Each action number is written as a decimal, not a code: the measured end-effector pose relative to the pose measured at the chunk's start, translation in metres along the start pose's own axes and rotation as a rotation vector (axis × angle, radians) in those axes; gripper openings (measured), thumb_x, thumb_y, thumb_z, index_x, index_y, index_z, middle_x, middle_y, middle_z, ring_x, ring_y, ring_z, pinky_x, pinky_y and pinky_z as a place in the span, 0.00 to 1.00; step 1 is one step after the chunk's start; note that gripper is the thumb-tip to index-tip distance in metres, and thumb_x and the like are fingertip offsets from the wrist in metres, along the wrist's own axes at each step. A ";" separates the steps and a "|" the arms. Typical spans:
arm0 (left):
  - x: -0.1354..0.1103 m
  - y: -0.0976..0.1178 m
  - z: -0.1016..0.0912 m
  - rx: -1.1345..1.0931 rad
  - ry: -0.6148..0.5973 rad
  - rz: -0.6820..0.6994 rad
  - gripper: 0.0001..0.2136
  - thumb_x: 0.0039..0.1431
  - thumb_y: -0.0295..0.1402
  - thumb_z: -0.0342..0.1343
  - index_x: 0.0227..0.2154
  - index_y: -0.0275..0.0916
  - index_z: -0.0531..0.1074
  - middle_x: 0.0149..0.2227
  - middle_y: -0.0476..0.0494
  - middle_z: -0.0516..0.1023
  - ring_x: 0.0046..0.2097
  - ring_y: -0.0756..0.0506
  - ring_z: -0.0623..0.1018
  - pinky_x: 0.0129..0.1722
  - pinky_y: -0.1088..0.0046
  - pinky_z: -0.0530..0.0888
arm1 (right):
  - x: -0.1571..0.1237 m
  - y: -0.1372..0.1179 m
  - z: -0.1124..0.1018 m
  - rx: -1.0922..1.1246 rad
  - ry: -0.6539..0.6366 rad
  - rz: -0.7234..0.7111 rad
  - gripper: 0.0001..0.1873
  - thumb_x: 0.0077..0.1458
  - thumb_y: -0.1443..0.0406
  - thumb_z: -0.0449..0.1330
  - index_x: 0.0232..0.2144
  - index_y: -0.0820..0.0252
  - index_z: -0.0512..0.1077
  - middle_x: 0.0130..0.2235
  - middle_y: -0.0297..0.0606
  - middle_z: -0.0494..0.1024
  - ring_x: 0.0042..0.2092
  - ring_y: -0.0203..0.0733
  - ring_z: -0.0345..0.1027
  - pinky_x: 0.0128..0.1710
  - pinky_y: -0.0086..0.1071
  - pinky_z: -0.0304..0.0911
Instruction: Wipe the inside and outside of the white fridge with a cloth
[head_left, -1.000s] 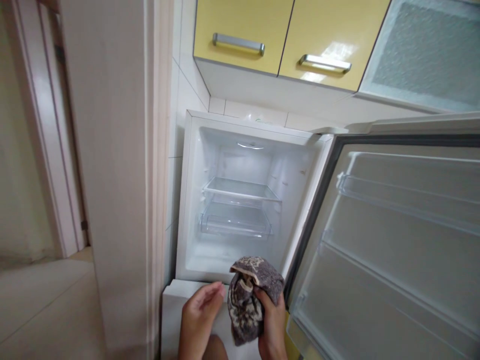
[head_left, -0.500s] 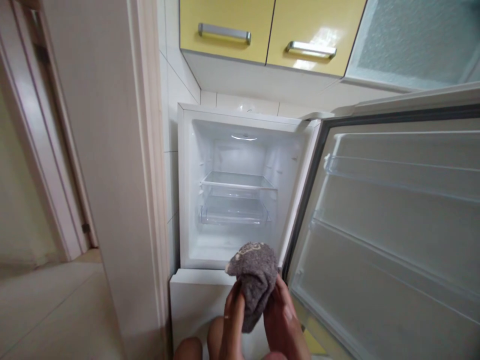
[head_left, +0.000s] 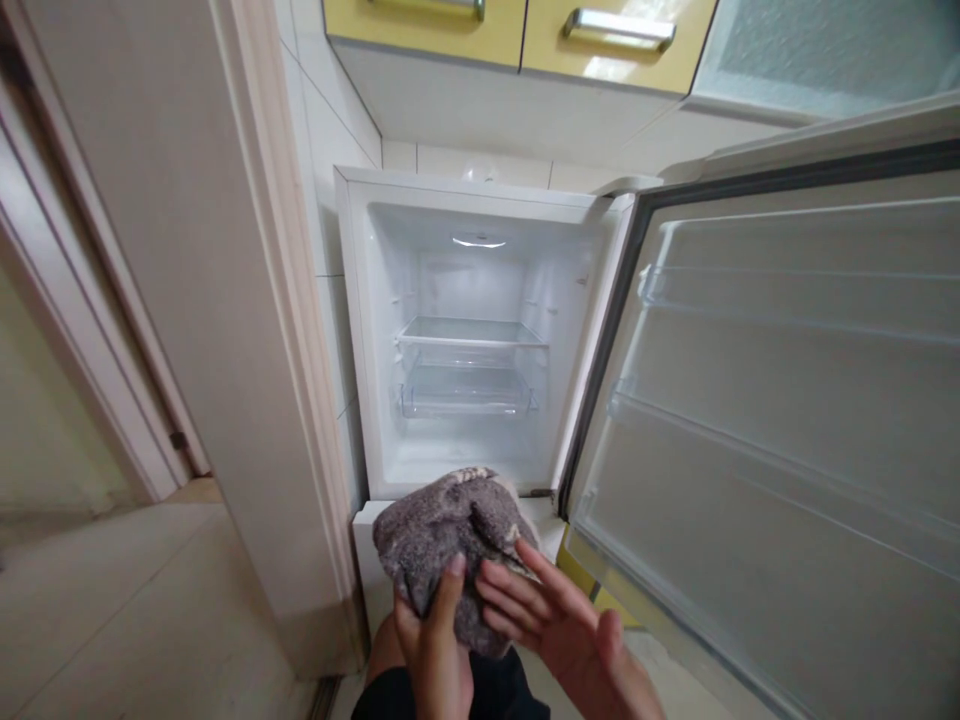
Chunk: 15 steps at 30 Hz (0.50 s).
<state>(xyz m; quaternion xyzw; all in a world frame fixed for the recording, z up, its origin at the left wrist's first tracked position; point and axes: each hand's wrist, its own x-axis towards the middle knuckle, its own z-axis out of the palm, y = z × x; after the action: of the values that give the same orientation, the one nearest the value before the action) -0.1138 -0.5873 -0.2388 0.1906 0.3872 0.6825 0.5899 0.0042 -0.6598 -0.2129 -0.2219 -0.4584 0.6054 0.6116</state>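
Note:
A grey-brown cloth (head_left: 427, 525) with pale markings is bunched up in front of the fridge opening. My left hand (head_left: 439, 640) grips it from below, thumb pressed on its near side. Against the cloth's right side lies my right hand (head_left: 551, 620), palm turned up, its fingers stretched out and its thumb apart. Just beyond the cloth stands the white fridge (head_left: 352, 330), with a glass shelf (head_left: 472, 330) and a clear drawer (head_left: 469, 405) inside. The cloth hides part of the fridge's lower front edge.
To the right the fridge door (head_left: 750, 400) hangs wide with clear door racks (head_left: 750, 300). Yellow cabinets (head_left: 615, 45) with metal handles are overhead. A pale door frame (head_left: 255, 330) rises close on the left, beside a tiled floor (head_left: 135, 600).
The cloth has gone from a tight bundle between both hands to a wider spread in my left hand. My right hand has opened and turned palm up. The view has tilted down.

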 end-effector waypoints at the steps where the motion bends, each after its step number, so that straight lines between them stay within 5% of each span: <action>1: 0.002 0.002 0.002 -0.035 0.027 -0.053 0.33 0.41 0.42 0.74 0.52 0.39 0.73 0.43 0.39 0.84 0.42 0.38 0.84 0.43 0.61 0.81 | -0.005 -0.002 -0.010 -0.024 -0.015 0.015 0.42 0.51 0.31 0.54 0.62 0.38 0.69 0.64 0.41 0.72 0.66 0.55 0.65 0.66 0.55 0.57; 5: 0.014 0.009 0.006 -0.102 0.101 -0.138 0.28 0.42 0.37 0.72 0.49 0.40 0.75 0.46 0.39 0.83 0.48 0.36 0.82 0.50 0.54 0.80 | -0.037 -0.026 -0.057 -0.232 0.019 0.010 0.43 0.50 0.30 0.53 0.63 0.37 0.68 0.59 0.45 0.77 0.57 0.59 0.74 0.59 0.58 0.65; 10: 0.032 0.003 -0.004 -0.068 0.162 -0.124 0.30 0.44 0.38 0.71 0.53 0.43 0.74 0.55 0.38 0.79 0.63 0.30 0.73 0.63 0.44 0.69 | -0.088 -0.086 -0.097 -0.609 0.416 -0.087 0.37 0.57 0.39 0.57 0.61 0.49 0.72 0.55 0.54 0.79 0.54 0.62 0.76 0.57 0.57 0.69; 13: 0.041 -0.007 -0.016 0.028 0.167 -0.019 0.34 0.42 0.38 0.74 0.55 0.46 0.73 0.59 0.40 0.76 0.64 0.29 0.71 0.62 0.44 0.70 | -0.119 -0.114 -0.107 -0.842 0.689 -0.065 0.29 0.60 0.45 0.59 0.58 0.50 0.76 0.53 0.53 0.81 0.51 0.60 0.78 0.56 0.53 0.72; 15: 0.045 -0.013 -0.025 0.082 0.147 0.029 0.31 0.41 0.38 0.74 0.52 0.46 0.75 0.58 0.40 0.76 0.64 0.28 0.72 0.61 0.47 0.72 | -0.138 -0.126 -0.111 -0.939 0.760 -0.003 0.29 0.58 0.46 0.62 0.56 0.51 0.77 0.52 0.53 0.81 0.49 0.59 0.79 0.54 0.50 0.74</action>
<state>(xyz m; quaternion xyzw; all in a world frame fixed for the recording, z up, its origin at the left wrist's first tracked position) -0.1335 -0.5514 -0.2727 0.1697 0.4544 0.6865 0.5417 0.1854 -0.7802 -0.2026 -0.6684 -0.4261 0.2159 0.5702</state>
